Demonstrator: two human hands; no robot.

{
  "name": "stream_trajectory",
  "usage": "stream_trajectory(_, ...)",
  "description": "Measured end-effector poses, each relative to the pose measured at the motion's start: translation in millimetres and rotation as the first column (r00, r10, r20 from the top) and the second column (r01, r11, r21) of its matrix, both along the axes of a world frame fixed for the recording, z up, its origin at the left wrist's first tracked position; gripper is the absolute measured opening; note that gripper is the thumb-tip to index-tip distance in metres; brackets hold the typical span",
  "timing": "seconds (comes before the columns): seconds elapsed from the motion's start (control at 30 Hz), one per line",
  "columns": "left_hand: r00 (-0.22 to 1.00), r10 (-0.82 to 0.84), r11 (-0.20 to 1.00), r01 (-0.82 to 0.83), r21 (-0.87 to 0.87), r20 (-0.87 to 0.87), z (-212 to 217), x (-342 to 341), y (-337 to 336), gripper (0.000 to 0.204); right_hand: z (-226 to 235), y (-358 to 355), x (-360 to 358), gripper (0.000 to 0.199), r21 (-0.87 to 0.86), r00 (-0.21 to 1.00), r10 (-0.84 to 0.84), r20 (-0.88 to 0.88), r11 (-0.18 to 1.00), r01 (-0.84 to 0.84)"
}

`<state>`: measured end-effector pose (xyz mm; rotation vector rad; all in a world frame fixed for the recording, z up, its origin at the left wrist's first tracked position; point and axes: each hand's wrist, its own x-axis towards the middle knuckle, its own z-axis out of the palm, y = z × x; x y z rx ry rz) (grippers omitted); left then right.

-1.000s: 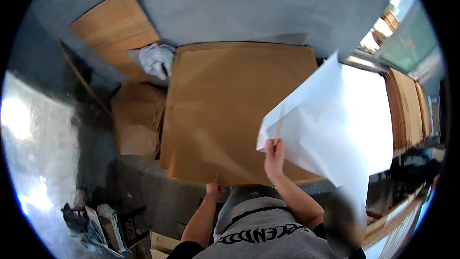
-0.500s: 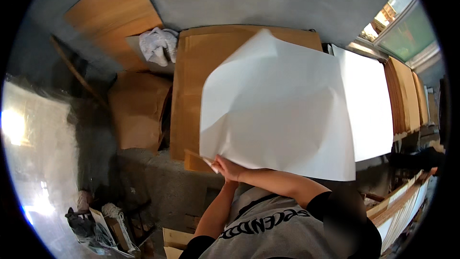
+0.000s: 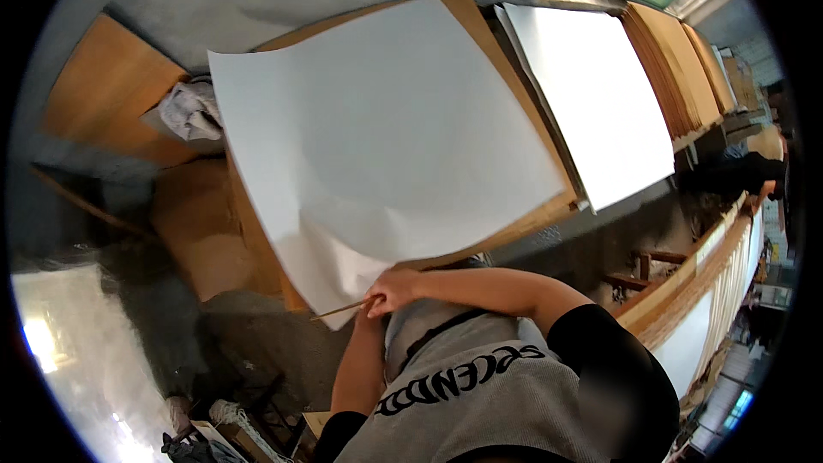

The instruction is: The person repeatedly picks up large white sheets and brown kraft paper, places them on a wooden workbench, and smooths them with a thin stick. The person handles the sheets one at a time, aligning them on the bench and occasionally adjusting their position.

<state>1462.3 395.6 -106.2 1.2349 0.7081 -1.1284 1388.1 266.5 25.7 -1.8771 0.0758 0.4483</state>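
A large white sheet (image 3: pixel 369 120) lies over a brown board stack (image 3: pixel 514 77), its near edge buckled and its near-left corner drawn down toward me. At that corner my right hand (image 3: pixel 394 290) is closed round a thin wooden stick (image 3: pixel 339 309), which points left across the paper. The sheet's edge meets the fingers; whether they also pinch it is unclear. My left hand (image 3: pixel 371 312) is just below, mostly covered by the right one, so its fingers do not show.
Right of the stack lies another white sheet pile (image 3: pixel 591 103), with brown boards (image 3: pixel 673 77) beyond. At far right a person's dark sleeve (image 3: pixel 733 173) shows beside a row of upright panels (image 3: pixel 694 309). A crumpled cloth (image 3: pixel 190 110) lies left; a rope bundle (image 3: pixel 236 416) sits lower left.
The white sheet has spread flatter and further left over the boards; its lifted far corner has come down. My hands stay together at the near corner. The view has turned to the right.
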Motion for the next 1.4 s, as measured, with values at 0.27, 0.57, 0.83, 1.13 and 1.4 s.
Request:
stream_trajectory(0.27,0.998,-0.019,0.999,0.017,0.04,0.06,4,-6,-7,0.021,-44,-105,-213,0.027,0.243,0.315,-0.831,-0.458,0.224,0.944)
stream_trajectory(0.57,0.992,-0.079,0.997,0.078,0.022,0.102,-5,-1,2,0.022,-76,-178,-279,0.021,0.227,-0.598,-0.648,-0.472,-0.745,0.627)
stream_trajectory(0.83,0.996,0.035,0.979,-0.05,0.199,0.078,-7,-2,0,0.023,-79,-210,-271,0.02,0.016,-0.596,-0.665,-0.449,-0.673,0.74)
stream_trajectory(1.13,0.997,-0.069,0.996,0.066,0.063,0.045,15,-2,-3,0.02,-87,-200,-259,0.029,0.031,-0.254,-0.814,-0.523,-0.315,0.948)
stream_trajectory(1.4,0.961,-0.275,0.918,0.267,-0.293,0.013,28,-4,56,0.016,-99,-187,-321,0.026,0.138,-0.283,-0.878,-0.386,-0.358,0.923)
